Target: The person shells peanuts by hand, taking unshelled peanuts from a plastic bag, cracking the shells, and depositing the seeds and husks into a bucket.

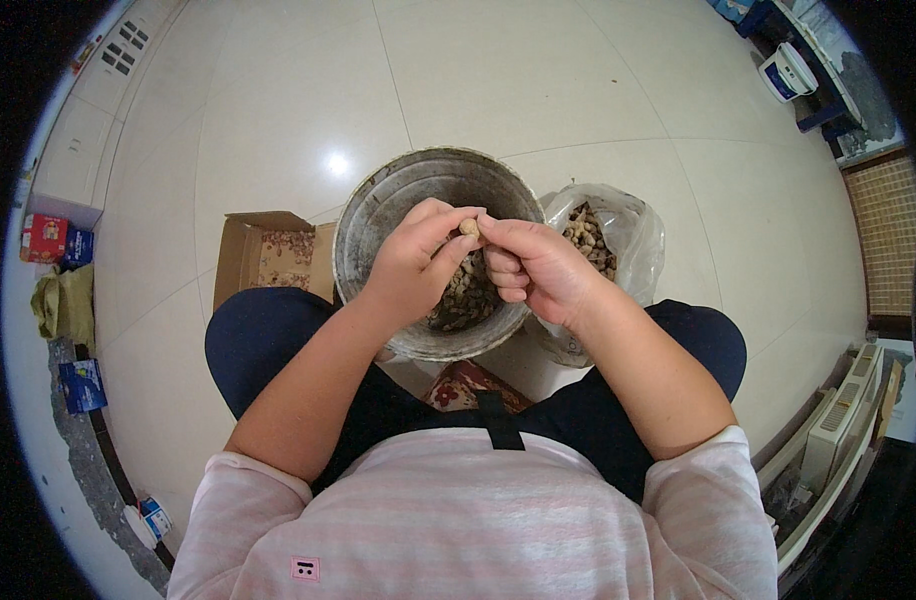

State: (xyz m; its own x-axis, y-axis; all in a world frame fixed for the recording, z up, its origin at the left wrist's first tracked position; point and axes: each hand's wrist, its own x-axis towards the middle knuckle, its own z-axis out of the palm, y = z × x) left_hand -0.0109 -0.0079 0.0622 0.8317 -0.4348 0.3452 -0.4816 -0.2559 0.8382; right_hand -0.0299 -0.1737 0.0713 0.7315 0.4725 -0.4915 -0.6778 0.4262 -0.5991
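Above a round, stained bucket (pixel 435 166), my left hand (pixel 417 259) pinches a pale unshelled peanut (pixel 469 227) between thumb and fingers. My right hand (pixel 540 262) meets it there, its thumb and index fingertip at the peanut's right side and its other fingers curled. Whether the right fingertips grip the peanut too is hard to see. Peanut shells (pixel 465 296) lie in the bottom of the bucket, partly covered by my hands. Right of the bucket, a clear plastic bag (pixel 642 240) holds unshelled peanuts (pixel 587 232).
An open cardboard box (pixel 237 251) with reddish shelled peanuts (pixel 287 247) stands left of the bucket. My knees flank the bucket and bag. White cabinets (pixel 75 142) line the left wall. A white lidded pail (pixel 788 73) sits at the far right, with a radiator (pixel 840 420) nearer.
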